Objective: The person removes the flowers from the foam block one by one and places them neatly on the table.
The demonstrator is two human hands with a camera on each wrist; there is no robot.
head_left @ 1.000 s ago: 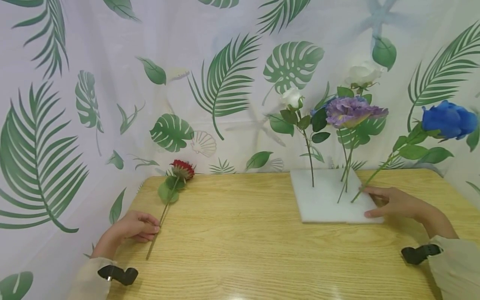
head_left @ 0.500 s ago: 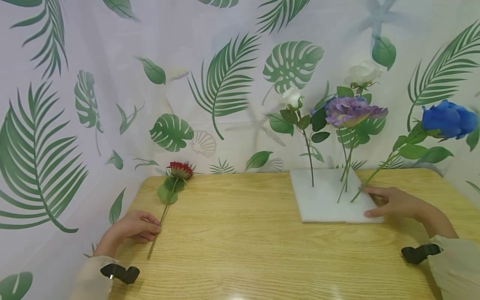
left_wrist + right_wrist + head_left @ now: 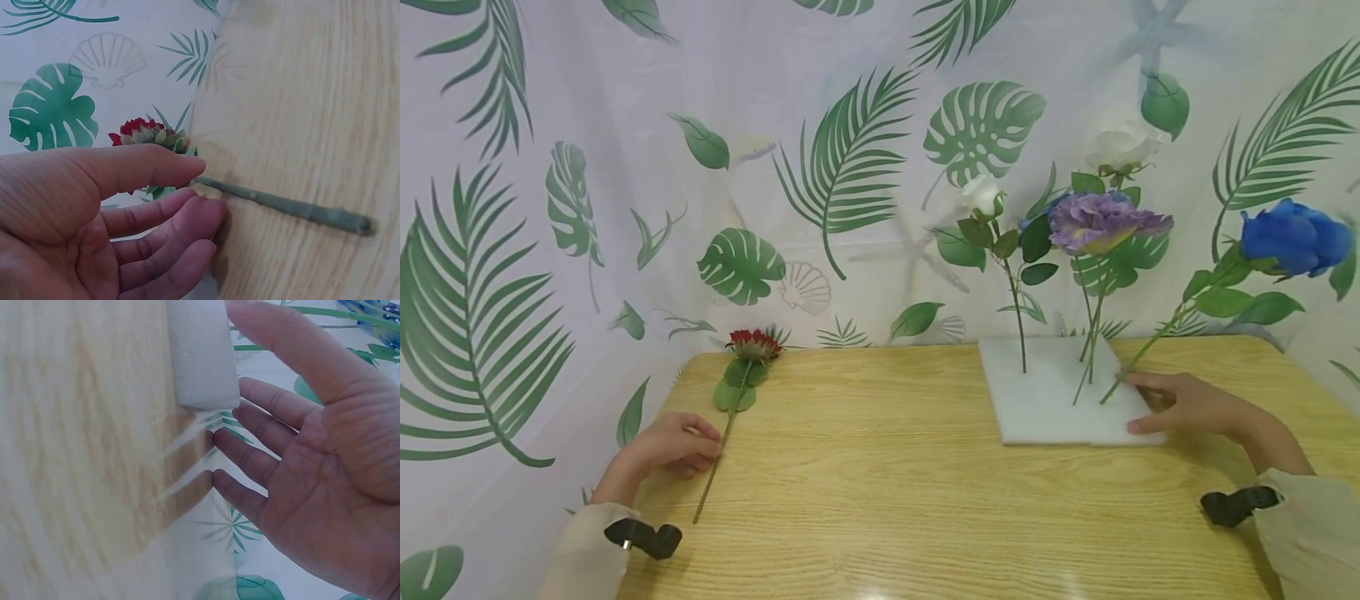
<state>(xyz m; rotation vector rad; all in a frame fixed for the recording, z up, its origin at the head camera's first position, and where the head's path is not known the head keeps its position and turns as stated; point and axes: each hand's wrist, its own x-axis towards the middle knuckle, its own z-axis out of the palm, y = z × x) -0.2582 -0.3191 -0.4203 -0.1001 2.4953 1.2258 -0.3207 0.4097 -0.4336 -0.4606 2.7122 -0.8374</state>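
Observation:
In the head view, my left hand (image 3: 666, 446) pinches the thin green stem of a red artificial flower (image 3: 754, 345) at the table's left. The left wrist view shows the stem (image 3: 287, 203) leaving thumb and index finger, its cut end towards the right. My right hand (image 3: 1198, 408) is at the right edge of a white foam board (image 3: 1037, 421). In the right wrist view, its thumb touches the foam (image 3: 203, 356) while the other fingers extend fairly straight beside it. A blue rose (image 3: 1292, 240) leans far right from the board, over that hand.
Also standing in the board are a small white rose (image 3: 981, 196), a purple flower (image 3: 1105, 223) and a larger white rose (image 3: 1123, 146). The wooden table (image 3: 880, 475) meets a leaf-printed curtain (image 3: 880, 283) along its back edge.
The red flower's head has turned and shifted slightly left, and its bloom now faces more upward. My left hand has moved a little. The right hand and the board stay put.

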